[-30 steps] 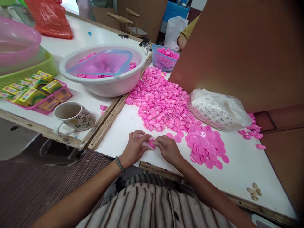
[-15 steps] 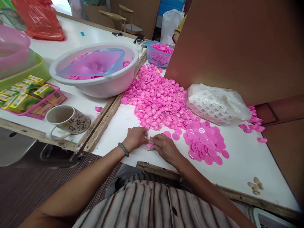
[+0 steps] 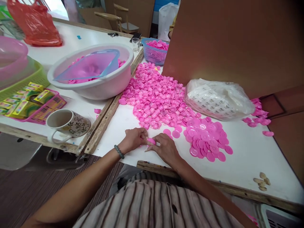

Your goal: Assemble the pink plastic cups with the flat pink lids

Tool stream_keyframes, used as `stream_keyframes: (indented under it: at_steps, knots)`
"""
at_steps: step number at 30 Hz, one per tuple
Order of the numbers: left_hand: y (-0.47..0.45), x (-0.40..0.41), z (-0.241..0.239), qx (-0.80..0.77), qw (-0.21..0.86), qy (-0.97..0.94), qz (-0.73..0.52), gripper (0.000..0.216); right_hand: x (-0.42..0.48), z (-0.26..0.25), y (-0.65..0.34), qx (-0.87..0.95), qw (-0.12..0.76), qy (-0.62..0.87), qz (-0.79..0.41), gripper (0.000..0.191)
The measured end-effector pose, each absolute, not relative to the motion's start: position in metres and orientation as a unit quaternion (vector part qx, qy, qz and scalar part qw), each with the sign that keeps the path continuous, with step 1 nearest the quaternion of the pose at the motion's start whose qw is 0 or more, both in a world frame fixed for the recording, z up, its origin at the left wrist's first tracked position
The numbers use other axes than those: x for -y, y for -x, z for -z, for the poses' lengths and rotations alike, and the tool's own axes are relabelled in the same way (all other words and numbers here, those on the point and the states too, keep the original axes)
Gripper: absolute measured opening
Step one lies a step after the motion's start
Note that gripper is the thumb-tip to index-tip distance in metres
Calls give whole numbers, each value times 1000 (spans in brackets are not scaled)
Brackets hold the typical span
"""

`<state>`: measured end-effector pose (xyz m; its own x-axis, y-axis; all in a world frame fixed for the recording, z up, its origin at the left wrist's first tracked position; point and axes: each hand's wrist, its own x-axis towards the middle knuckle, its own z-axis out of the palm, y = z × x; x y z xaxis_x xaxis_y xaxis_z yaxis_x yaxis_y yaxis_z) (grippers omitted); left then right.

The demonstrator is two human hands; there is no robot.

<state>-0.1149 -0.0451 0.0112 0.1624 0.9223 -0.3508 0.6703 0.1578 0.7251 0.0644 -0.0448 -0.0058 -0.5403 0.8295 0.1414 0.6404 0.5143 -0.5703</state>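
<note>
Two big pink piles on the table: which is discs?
The smaller pile, right of the right hand, in front of the bag: flat, overlapping rounds. The larger pile is mostly hollow cups.

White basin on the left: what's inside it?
The white basin holds loose pink pieces, showing around a translucent blue-edged tray that lies over them. The pieces under the tray show only as a blur; the basin's bottom is covered, so their depth can't be told.

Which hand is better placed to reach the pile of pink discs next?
Probably the right hand: it is nearer the pile of pink discs, which lies to its right. The left hand is farther across. Both hands hold one pink round piece.
</note>
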Motion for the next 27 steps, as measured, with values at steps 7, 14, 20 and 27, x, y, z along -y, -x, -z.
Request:
stream_keyframes:
  at_steps: [7, 14, 20, 27]
  knots:
    - [112, 43, -13, -642, 411, -638, -109, 23, 36, -9, -62, 856, 111, 380, -332, 17]
    - [111, 45, -13, -638, 380, -662, -99, 24, 48, -1, -59, 853, 137, 422, -274, 21]
    - [105, 54, -20, -640, 340, -672, -151, 33, 60, 8, -79, 833, 249, 415, -268, 36]
    - [93, 74, -23, -518, 204, -811, -179, 14, 31, 0, -130, 804, 257, 518, -136, 24]
